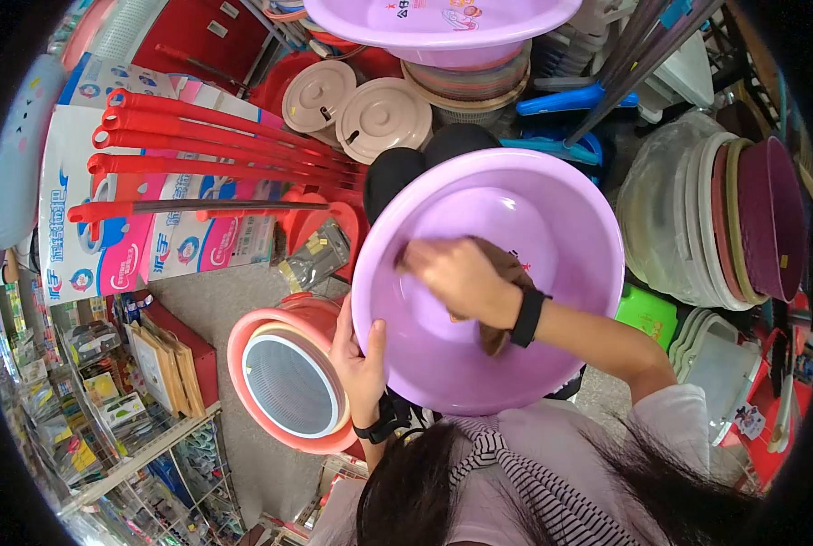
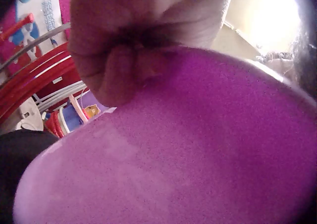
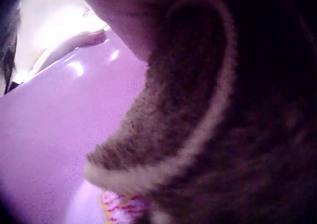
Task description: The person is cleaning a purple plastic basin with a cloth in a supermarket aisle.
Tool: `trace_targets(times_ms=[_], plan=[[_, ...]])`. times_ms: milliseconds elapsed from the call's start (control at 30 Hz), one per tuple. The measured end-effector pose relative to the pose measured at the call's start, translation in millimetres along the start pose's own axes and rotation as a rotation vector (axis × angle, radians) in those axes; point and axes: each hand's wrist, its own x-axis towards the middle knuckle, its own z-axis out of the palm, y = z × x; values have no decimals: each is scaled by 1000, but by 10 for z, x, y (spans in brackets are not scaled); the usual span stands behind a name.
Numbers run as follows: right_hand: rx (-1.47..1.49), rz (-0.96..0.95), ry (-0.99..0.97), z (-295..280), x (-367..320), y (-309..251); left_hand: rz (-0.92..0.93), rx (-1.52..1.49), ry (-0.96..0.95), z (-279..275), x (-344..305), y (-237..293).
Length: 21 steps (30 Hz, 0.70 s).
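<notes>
A large light-purple basin (image 1: 552,364) lies tilted across the person's lap, its inside facing up. The left hand (image 1: 361,369) grips the basin's rim at the near left, thumb up at the edge; in the left wrist view its fingers (image 2: 119,75) curl against the basin's outer wall (image 2: 173,149). Inside the basin, the right hand (image 1: 461,278), slightly blurred, holds a brown cloth (image 1: 494,341) against the surface. Up close in the right wrist view, the cloth (image 3: 163,130) is fuzzy with a paler edging, bunched beneath the palm, and a printed pink mark (image 3: 121,204) shows below it.
Another purple basin (image 1: 497,27) tops a stack ahead. Red-handled poles (image 1: 215,136) point in from the left, before printed boxes (image 1: 161,237). Nested tubs (image 1: 242,373) stand on the floor at left. Stacked basins (image 1: 697,218) crowd the right, and goods shelves (image 1: 106,400) line the lower left.
</notes>
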Motion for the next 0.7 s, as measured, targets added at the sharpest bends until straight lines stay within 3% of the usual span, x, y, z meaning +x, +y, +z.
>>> trace_targets(times_ms=[67, 200, 267, 333, 400, 433, 500, 600, 700], plan=[[59, -155, -98, 179, -127, -185, -10, 2, -2, -18, 13, 19], [-38, -207, -121, 180, -183, -227, -3, -6, -5, -60, 16, -40], [-40, -105, 61, 94, -89, -119, 6, -16, -11, -58, 15, -19], [-3, -21, 119, -170, 16, -68, 16, -27, -16, -66, 6, -21], [288, 307, 364, -312, 85, -23, -1, -22, -4, -80, 4, -55], [288, 303, 361, -330, 77, 2, 0, -24, 0, -70, 5, -45], [426, 542, 687, -363, 47, 47, 12, -26, -13, -41, 16, -6], [445, 643, 795, -434, 18, 30, 10, -10, -31, -36, 22, 5], [536, 612, 734, -313, 94, -153, 54, 23, -85, -51, 45, -24]])
